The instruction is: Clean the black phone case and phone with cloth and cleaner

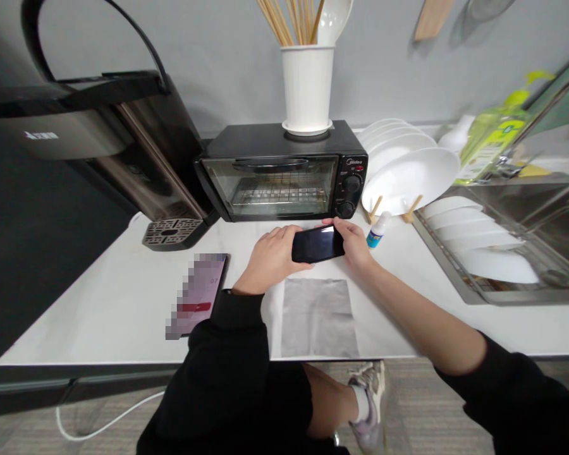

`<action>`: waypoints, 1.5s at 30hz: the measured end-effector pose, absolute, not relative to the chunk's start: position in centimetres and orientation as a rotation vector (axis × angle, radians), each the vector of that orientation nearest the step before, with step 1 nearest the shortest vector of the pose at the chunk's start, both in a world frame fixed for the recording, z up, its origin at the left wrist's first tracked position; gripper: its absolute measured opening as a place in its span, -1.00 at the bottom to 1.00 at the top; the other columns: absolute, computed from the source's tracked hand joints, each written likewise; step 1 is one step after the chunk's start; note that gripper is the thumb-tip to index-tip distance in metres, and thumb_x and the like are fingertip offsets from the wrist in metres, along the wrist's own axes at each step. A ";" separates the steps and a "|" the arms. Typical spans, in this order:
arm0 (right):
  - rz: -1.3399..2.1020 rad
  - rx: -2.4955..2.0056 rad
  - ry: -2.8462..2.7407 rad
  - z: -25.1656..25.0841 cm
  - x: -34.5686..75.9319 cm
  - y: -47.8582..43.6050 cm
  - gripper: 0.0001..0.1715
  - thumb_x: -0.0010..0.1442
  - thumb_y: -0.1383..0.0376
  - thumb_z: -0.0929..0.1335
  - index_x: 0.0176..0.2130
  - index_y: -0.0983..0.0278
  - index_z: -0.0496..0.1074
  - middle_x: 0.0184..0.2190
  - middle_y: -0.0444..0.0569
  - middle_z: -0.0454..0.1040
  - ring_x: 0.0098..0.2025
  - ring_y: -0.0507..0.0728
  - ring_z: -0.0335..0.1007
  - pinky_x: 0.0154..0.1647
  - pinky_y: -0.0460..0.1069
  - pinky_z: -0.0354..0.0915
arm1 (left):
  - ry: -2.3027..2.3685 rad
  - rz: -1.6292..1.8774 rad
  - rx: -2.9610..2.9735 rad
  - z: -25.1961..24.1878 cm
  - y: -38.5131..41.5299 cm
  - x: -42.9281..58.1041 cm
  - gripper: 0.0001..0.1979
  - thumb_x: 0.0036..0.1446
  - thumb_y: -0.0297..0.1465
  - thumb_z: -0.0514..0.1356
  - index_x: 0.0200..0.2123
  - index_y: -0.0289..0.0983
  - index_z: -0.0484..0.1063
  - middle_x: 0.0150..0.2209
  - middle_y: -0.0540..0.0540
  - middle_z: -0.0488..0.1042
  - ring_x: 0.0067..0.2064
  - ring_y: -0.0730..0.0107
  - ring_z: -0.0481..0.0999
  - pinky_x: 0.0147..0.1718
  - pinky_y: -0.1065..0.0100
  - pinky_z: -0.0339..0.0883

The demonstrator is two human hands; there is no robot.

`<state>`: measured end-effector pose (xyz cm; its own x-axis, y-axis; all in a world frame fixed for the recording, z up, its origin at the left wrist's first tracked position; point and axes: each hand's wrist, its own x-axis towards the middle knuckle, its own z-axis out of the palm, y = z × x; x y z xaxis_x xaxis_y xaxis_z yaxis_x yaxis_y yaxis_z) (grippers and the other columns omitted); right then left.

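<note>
A black smartphone [317, 245] lies sideways between my two hands, its dark glossy screen facing up with a bright reflection. My left hand [277, 256] grips its left end, thumb along the near edge. Around the right end my right hand [353, 243] is closed, with fingertips at the far edge. Just below the phone, a grey square cloth [318, 319] is spread flat on the white counter. A small white spray bottle [378, 230] with a blue label stands right beside my right hand. Left of my left forearm lies a second phone [201, 297], its screen lit and partly pixelated.
Behind my hands stands a black toaster oven [275, 142] carrying a white cup [308, 88] of chopsticks. A water dispenser [165, 183] is at the left. White plates [410, 177] in a rack, a green soap bottle [495, 139] and a sink [474, 294] with bowls occupy the right.
</note>
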<state>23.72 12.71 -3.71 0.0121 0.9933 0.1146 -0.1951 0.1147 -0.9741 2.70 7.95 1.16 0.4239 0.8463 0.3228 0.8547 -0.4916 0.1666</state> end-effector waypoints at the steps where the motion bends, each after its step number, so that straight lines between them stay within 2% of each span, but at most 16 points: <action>1: 1.248 -0.957 -1.072 -3.5 23.7 12.5 -0.44 0.13 -0.24 0.44 -0.21 0.15 0.62 -0.31 -0.05 0.71 -0.21 0.27 0.63 -0.06 0.16 0.48 | -1.563 -0.590 -2.617 1.2 7.9 2.8 -0.30 -0.01 -0.09 0.49 0.11 -0.26 0.37 0.01 -0.21 0.59 0.03 -0.08 0.59 0.01 0.06 0.44; 9: 1.438 -0.833 -0.836 -1.8 24.0 11.7 -0.57 0.04 -0.08 0.53 -0.26 0.16 0.53 -0.35 -0.07 0.71 -0.28 0.27 0.65 -0.24 0.11 0.50 | -1.408 -0.701 -2.591 1.6 7.9 3.0 -0.31 -0.04 -0.13 0.51 0.10 -0.25 0.41 -0.01 -0.20 0.60 0.00 -0.06 0.59 0.03 0.07 0.41; 22: 1.603 -0.759 -0.694 0.1 24.6 11.0 -0.85 0.19 0.15 0.47 -0.28 0.15 0.52 -0.33 -0.10 0.71 -0.21 0.21 0.67 -0.07 0.08 0.52 | -1.360 -0.781 -2.563 1.9 7.4 3.0 -0.35 0.03 -0.13 0.47 0.12 -0.24 0.39 0.01 -0.17 0.59 0.03 0.01 0.57 0.01 0.12 0.43; 26: 1.634 -0.762 -0.665 0.1 24.4 11.0 -0.81 0.25 0.10 0.46 -0.28 0.16 0.53 -0.27 -0.08 0.72 -0.15 0.20 0.66 0.08 0.10 0.50 | -1.444 -0.749 -2.550 1.7 7.2 3.3 -0.33 0.04 -0.11 0.46 0.16 -0.20 0.38 0.06 -0.14 0.59 0.09 0.00 0.58 0.00 0.15 0.44; 31: 1.665 -0.563 -0.719 0.7 23.5 10.2 -0.58 0.33 -0.10 0.38 -0.11 0.15 0.60 -0.05 -0.09 0.70 0.15 0.19 0.56 0.26 0.07 0.40 | -1.629 -0.862 -2.467 1.7 7.1 3.9 -0.32 0.03 -0.09 0.47 0.16 -0.14 0.37 0.08 -0.08 0.61 0.09 0.03 0.62 -0.01 0.19 0.46; 34: 1.607 -0.538 -0.766 0.6 23.2 10.1 -0.63 0.30 -0.06 0.42 -0.07 0.10 0.61 -0.01 -0.15 0.68 0.19 0.18 0.53 0.22 0.05 0.42 | -1.779 -0.942 -2.334 1.6 6.9 4.4 -0.32 0.02 -0.07 0.47 0.14 -0.16 0.37 0.05 -0.11 0.63 0.05 -0.01 0.65 -0.07 0.19 0.47; 38: 1.539 -0.606 -0.749 0.1 23.0 10.3 -0.82 0.24 0.08 0.48 -0.21 0.10 0.60 -0.11 -0.18 0.71 0.06 0.13 0.60 0.06 0.00 0.50 | -1.863 -0.988 -2.267 1.5 6.8 4.9 -0.34 0.00 -0.05 0.46 0.09 -0.18 0.37 -0.02 -0.14 0.65 0.00 -0.07 0.67 -0.14 0.17 0.48; 41: 1.554 -0.607 -0.735 0.0 23.1 10.2 -0.80 0.27 0.07 0.44 -0.26 0.11 0.59 -0.14 -0.14 0.72 0.03 0.16 0.62 0.01 0.03 0.54 | -1.873 -1.006 -2.272 1.6 6.6 5.2 -0.36 -0.02 -0.05 0.47 0.05 -0.15 0.37 -0.06 -0.12 0.66 -0.04 -0.06 0.68 -0.17 0.19 0.47; 45: 1.607 -0.622 -0.748 0.1 23.5 10.0 -0.75 0.29 0.04 0.39 -0.23 0.10 0.60 -0.15 -0.12 0.72 0.06 0.21 0.62 0.04 0.09 0.54 | -1.859 -1.016 -2.304 1.8 6.4 5.3 -0.38 -0.03 -0.05 0.47 0.03 -0.14 0.38 -0.07 -0.10 0.65 -0.05 -0.01 0.68 -0.17 0.21 0.47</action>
<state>23.51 10.00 0.13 -0.1604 0.9870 0.0102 -0.6435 -0.0967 -0.7593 5.27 6.38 1.81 0.0837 0.8708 0.4844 0.8781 -0.2943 0.3772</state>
